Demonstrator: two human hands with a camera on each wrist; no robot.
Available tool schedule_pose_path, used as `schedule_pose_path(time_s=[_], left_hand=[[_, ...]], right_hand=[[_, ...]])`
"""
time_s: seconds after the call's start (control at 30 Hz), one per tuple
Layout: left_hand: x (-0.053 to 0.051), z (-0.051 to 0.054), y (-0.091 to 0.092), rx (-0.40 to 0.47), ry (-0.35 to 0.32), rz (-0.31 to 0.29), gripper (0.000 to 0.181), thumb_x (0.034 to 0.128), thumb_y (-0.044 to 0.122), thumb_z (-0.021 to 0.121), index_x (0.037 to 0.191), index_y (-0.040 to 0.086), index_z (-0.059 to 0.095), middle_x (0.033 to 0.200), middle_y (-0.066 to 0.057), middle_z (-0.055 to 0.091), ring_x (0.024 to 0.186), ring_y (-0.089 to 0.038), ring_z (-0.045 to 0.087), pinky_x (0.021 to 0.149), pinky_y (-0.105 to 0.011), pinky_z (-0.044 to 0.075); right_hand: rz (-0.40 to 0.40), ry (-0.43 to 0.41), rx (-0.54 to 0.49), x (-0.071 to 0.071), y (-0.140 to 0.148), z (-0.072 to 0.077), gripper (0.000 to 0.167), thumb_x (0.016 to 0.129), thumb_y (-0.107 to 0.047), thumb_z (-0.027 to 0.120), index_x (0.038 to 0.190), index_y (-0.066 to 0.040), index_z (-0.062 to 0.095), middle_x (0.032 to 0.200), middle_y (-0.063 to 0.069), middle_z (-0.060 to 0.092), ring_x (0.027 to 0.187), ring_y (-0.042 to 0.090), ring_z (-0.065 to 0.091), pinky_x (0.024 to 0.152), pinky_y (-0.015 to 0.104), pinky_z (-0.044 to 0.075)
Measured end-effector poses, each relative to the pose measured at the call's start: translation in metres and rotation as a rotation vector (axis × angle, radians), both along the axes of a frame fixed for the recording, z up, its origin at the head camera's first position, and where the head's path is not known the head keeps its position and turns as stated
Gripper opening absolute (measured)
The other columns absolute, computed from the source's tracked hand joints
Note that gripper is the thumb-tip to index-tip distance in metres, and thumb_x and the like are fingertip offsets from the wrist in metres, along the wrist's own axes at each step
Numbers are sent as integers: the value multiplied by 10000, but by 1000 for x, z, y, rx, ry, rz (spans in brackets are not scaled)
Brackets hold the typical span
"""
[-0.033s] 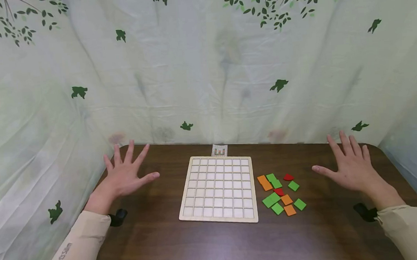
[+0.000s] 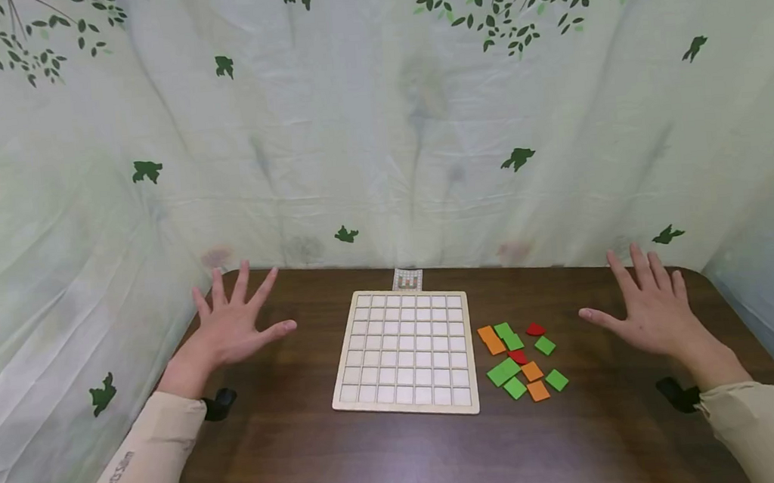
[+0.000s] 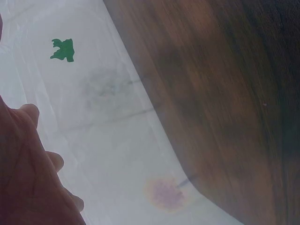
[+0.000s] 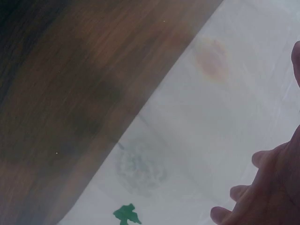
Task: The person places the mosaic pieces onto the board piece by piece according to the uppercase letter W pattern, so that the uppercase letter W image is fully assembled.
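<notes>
My left hand [image 2: 230, 330] hovers above the table's left side, fingers spread, holding nothing. On the far right my right hand [image 2: 655, 311] is likewise spread and holds nothing. Between them lies a pale wooden grid board [image 2: 348, 407] with white square cells. Just right of the board, flat pieces lie in a loose group: an orange piece [image 2: 492, 340], a green piece [image 2: 503, 372], a red piece [image 2: 536, 329] and several others. Some pieces touch or overlap. Each wrist view shows only part of its hand, the left [image 3: 28, 173] and the right [image 4: 269, 192].
A small printed card [image 2: 407, 279] lies behind the board's far edge, its pattern too small to read. The dark wooden table [image 2: 404, 460] meets a pale curtain [image 2: 364, 122] with leaf and bird prints at the back and sides. Both wrists carry a black device [image 2: 219, 405].
</notes>
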State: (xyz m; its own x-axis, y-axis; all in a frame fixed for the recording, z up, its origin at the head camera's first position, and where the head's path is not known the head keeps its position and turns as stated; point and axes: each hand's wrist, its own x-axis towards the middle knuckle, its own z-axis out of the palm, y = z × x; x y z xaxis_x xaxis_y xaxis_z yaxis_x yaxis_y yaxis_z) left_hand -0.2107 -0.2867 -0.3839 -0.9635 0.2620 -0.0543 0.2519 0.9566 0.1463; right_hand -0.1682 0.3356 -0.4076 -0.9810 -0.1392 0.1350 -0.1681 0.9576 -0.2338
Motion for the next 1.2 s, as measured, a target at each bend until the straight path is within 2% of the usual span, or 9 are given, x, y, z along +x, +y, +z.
schedule_pose_path(time_s=[0.33,0.53,0.77,0.97,1.2], left_hand=[[1,-4,-2,7,2,-4,994,912,745,481,1637,251,16,1639,-225,-193,1386,-542,-326,992,-816,-175],[2,-9,2,14,3,-27,1002,908,747,486,1636,259,0,1640,-237,-179,1384,-532,-340,997,-811,-175],[6,-11,2,31,26,-39,1000,909,734,504,1638,246,25,1644,-239,-160,1392,-553,-309,1001,-806,-177],[10,-19,2,81,38,-25,991,915,706,525,1638,249,25,1649,-219,-165,1406,-574,-265,1020,-800,-159],[15,-29,12,194,8,-31,950,953,645,523,1634,266,-20,1651,-213,-162,1411,-590,-231,1022,-809,-132]], right_hand=[[5,-3,-5,4,0,-5,1098,902,-641,612,1624,-95,-8,1630,310,-79,1466,559,-69,1063,799,10],[5,11,-17,8,-2,-11,1099,895,-630,630,1624,-82,17,1630,318,-40,1454,581,-16,1066,797,10],[14,9,-41,12,-10,-17,1091,894,-637,627,1626,-83,36,1638,300,-45,1457,576,-5,1083,783,7],[29,6,-65,13,-17,-20,1074,898,-612,640,1623,-66,66,1643,291,-17,1463,562,3,1085,781,23],[44,-40,-110,8,-32,-23,1077,901,-610,640,1627,-85,41,1655,260,-5,1468,546,26,1087,778,51]])
